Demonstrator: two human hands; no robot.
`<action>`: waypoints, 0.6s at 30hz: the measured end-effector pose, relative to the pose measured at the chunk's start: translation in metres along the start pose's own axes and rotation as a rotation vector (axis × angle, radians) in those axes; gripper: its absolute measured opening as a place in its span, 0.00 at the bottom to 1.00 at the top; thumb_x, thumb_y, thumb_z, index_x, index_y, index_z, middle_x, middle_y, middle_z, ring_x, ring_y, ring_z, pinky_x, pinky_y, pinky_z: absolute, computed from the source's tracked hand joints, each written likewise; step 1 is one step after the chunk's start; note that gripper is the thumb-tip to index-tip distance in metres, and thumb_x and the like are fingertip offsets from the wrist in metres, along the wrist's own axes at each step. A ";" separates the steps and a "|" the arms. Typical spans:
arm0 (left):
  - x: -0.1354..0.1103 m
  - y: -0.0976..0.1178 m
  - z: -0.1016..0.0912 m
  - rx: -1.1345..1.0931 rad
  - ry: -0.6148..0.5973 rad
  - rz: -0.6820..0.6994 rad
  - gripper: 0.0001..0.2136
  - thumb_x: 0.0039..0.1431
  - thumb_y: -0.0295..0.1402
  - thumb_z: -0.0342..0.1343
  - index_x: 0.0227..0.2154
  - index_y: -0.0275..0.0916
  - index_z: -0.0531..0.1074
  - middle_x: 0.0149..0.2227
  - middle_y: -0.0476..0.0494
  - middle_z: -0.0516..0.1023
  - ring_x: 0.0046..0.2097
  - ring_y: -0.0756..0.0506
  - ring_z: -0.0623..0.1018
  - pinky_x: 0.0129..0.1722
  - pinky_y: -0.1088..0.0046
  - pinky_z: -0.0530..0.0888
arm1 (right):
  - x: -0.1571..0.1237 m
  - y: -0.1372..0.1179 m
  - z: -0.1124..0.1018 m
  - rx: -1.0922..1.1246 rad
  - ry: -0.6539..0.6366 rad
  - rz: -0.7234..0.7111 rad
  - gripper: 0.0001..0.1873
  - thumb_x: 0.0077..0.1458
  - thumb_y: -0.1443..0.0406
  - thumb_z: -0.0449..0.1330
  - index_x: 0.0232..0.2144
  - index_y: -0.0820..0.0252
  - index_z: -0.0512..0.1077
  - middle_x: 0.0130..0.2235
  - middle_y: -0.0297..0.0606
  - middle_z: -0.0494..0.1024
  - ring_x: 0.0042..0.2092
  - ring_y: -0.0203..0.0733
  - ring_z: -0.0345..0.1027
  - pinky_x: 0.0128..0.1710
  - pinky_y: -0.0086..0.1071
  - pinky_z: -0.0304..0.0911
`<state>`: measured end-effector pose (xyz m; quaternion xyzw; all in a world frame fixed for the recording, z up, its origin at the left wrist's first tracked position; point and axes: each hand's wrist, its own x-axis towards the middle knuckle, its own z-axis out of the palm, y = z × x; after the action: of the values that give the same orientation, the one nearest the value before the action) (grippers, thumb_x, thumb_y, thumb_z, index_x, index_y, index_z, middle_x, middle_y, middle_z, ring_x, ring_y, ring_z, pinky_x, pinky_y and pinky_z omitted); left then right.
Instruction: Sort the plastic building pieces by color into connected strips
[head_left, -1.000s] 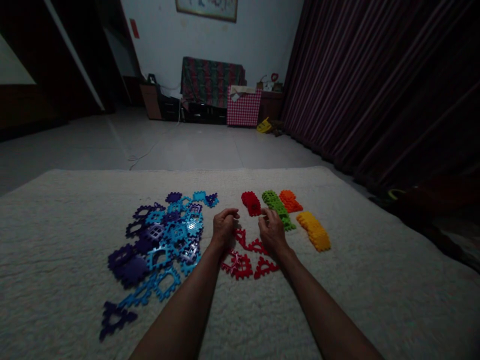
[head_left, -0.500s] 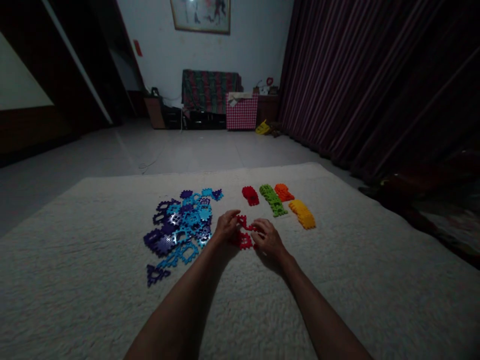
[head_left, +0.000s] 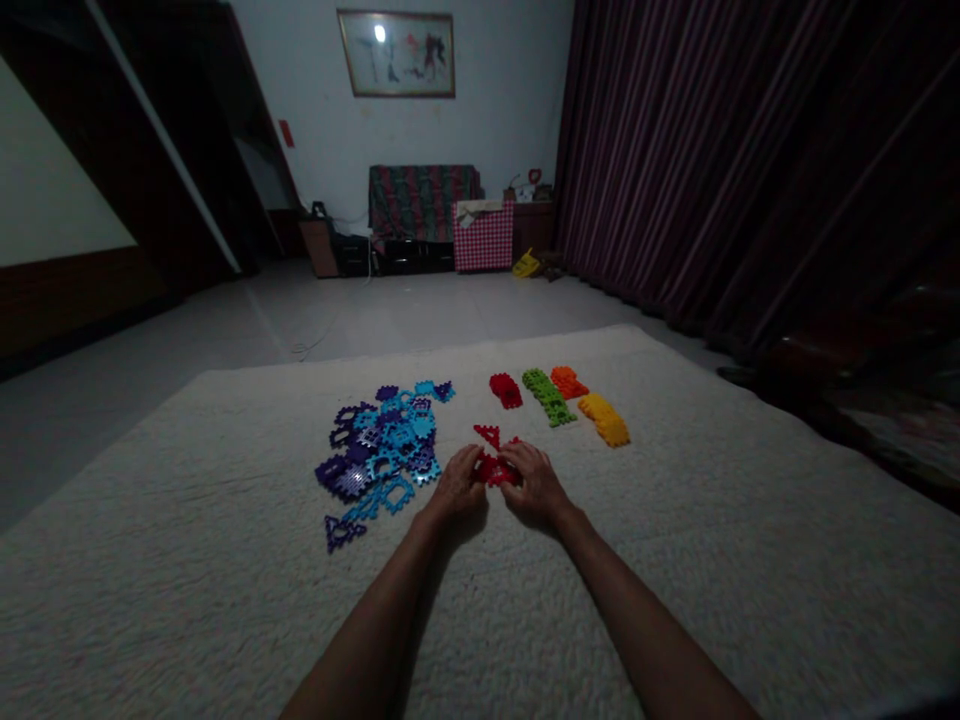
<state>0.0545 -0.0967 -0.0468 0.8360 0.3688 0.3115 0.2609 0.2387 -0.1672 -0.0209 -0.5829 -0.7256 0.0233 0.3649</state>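
My left hand [head_left: 457,484] and my right hand [head_left: 534,484] meet over a small bunch of red plastic puzzle pieces [head_left: 495,468] on a cream carpet [head_left: 225,560]. Both hands have their fingers curled onto the red pieces, gathering them between them. One red triangular piece [head_left: 487,434] lies just beyond the fingers. To the left lies a heap of blue and purple pieces [head_left: 382,446]. Farther off sit sorted stacks: a red stack [head_left: 505,389], a green stack [head_left: 548,396], an orange stack [head_left: 568,381] and a yellow stack [head_left: 605,420].
A lone purple triangle [head_left: 341,530] lies at the near left of the heap. Beyond the carpet is grey floor with a cable [head_left: 311,345], a sofa [head_left: 424,205] and a checked box [head_left: 483,236] by the far wall. Dark curtains [head_left: 750,170] run along the right.
Both hands have pulled back from the sorted stacks toward me and closed together on the loose red pieces, bunching them up. The view has tilted upward.
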 end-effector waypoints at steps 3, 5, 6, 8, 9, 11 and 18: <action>0.000 -0.001 0.003 0.018 0.036 0.068 0.25 0.48 0.21 0.50 0.53 0.34 0.70 0.58 0.33 0.70 0.60 0.40 0.68 0.62 0.57 0.63 | -0.001 -0.002 0.000 -0.023 -0.005 -0.023 0.20 0.49 0.68 0.60 0.47 0.58 0.73 0.52 0.44 0.74 0.57 0.50 0.62 0.58 0.49 0.53; -0.001 -0.001 0.005 0.009 0.071 0.117 0.23 0.50 0.21 0.50 0.51 0.36 0.70 0.55 0.35 0.72 0.58 0.41 0.70 0.61 0.57 0.66 | -0.001 -0.004 -0.002 -0.044 -0.012 -0.029 0.19 0.50 0.68 0.60 0.47 0.58 0.73 0.52 0.44 0.75 0.57 0.50 0.61 0.58 0.49 0.52; -0.001 -0.001 0.006 -0.001 0.092 0.140 0.22 0.51 0.22 0.50 0.50 0.38 0.71 0.54 0.36 0.74 0.56 0.42 0.72 0.59 0.57 0.67 | -0.001 -0.005 -0.003 -0.058 -0.018 -0.031 0.18 0.51 0.68 0.60 0.47 0.57 0.72 0.52 0.44 0.75 0.57 0.50 0.61 0.58 0.50 0.51; -0.002 -0.002 0.007 -0.025 0.133 0.178 0.19 0.54 0.23 0.50 0.49 0.39 0.72 0.52 0.37 0.75 0.55 0.42 0.73 0.58 0.57 0.69 | -0.001 -0.008 -0.004 -0.083 -0.038 -0.036 0.17 0.52 0.68 0.59 0.46 0.57 0.72 0.51 0.43 0.76 0.56 0.51 0.61 0.58 0.51 0.49; -0.002 -0.003 0.008 -0.035 0.147 0.190 0.18 0.55 0.24 0.51 0.48 0.39 0.72 0.51 0.38 0.75 0.54 0.42 0.73 0.57 0.57 0.69 | -0.001 -0.009 -0.005 -0.093 -0.046 -0.037 0.16 0.51 0.68 0.59 0.45 0.57 0.72 0.50 0.43 0.76 0.55 0.51 0.62 0.59 0.52 0.47; -0.003 -0.005 0.009 -0.046 0.155 0.194 0.16 0.57 0.25 0.51 0.48 0.40 0.72 0.51 0.38 0.75 0.54 0.42 0.74 0.56 0.58 0.70 | -0.001 -0.010 -0.005 -0.104 -0.051 -0.030 0.16 0.51 0.68 0.59 0.44 0.57 0.71 0.48 0.43 0.76 0.54 0.51 0.62 0.59 0.53 0.45; -0.004 0.006 0.011 -0.090 0.166 0.125 0.23 0.56 0.24 0.51 0.57 0.39 0.64 0.52 0.36 0.74 0.51 0.43 0.75 0.52 0.60 0.73 | -0.004 -0.003 0.002 -0.093 -0.005 -0.003 0.25 0.50 0.65 0.60 0.52 0.61 0.67 0.52 0.50 0.73 0.57 0.54 0.61 0.62 0.54 0.42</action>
<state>0.0627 -0.1057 -0.0510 0.8161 0.3219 0.4114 0.2470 0.2352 -0.1704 -0.0230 -0.5982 -0.7277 -0.0096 0.3354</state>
